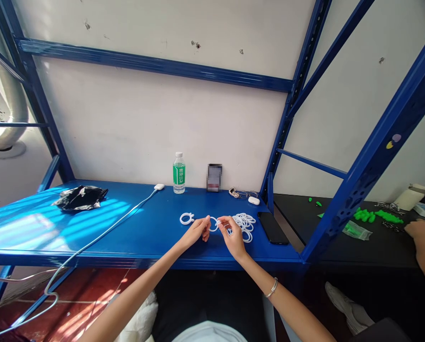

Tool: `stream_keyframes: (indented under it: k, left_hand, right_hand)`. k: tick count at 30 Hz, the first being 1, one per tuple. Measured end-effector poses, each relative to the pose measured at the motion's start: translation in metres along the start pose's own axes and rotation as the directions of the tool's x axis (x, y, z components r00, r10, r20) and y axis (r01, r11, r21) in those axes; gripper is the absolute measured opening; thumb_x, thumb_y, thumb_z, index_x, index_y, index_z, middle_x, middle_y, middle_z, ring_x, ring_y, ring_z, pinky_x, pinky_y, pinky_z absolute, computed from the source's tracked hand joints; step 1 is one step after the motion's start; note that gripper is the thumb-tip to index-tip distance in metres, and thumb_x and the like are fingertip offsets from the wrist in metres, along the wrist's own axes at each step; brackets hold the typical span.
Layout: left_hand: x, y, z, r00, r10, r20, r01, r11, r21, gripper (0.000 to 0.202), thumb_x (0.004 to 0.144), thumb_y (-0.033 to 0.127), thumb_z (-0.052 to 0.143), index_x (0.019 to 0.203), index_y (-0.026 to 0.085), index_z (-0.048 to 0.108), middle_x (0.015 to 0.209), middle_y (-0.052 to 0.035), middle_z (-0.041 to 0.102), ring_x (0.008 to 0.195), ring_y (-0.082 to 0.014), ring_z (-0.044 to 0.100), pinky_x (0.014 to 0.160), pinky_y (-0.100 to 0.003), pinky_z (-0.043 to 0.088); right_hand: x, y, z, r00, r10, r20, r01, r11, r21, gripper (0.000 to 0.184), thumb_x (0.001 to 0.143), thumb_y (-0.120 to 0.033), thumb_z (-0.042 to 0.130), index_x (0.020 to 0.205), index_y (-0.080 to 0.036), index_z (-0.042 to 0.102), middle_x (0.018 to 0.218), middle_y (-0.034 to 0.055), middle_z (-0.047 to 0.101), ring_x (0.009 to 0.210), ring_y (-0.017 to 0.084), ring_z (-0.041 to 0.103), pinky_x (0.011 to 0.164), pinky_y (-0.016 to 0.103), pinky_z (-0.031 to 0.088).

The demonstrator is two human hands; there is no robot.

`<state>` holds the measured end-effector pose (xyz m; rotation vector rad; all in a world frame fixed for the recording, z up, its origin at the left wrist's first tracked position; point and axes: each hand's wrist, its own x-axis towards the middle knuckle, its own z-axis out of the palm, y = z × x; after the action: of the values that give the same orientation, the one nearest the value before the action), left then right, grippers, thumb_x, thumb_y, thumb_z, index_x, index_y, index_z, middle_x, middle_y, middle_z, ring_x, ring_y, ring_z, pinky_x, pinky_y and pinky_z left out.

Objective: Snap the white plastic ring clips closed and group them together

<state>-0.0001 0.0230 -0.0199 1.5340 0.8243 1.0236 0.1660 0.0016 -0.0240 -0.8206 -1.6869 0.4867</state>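
A white ring (213, 230) spans the gap between my two hands above the blue shelf. My left hand (198, 229) is closed on its left side, fingers pinched together. At the ring's right side, thumb and fingers of my right hand (233, 233) pinch it. Left of my left hand lies another white ring (187, 218), with small knobs at its upper right edge. Just past my right hand is a loose pile of white rings (247, 222), partly hidden by that hand.
A black phone (272, 228) lies right of the pile. Behind stand a water bottle (178, 174) and a small propped screen (214, 177). A white cable (116, 224) crosses the blue shelf (141, 242); a black plastic bag (80, 197) lies left. Another person's hand (422, 235) is at far right.
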Motion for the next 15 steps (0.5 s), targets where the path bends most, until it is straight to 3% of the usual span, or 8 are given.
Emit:
stream_keyframes:
  k: [15]
  left_hand:
    - [-0.0007,0.0002,0.0009,0.999,0.014,0.032,-0.014,1.000,0.002,0.052,0.084,0.065,0.042,0.063,0.018,0.040,0.046,0.0059,0.038,0.042,-0.0112,0.047,0.048,-0.023,0.036]
  right_hand:
    - [-0.0003,0.0035,-0.0002,0.999,-0.038,-0.011,0.038,0.999,0.001,0.018,0.093,-0.037,0.052,0.088,-0.020,0.059,0.089,0.0051,0.063,0.083,0.019,0.061,0.071,0.029,0.049]
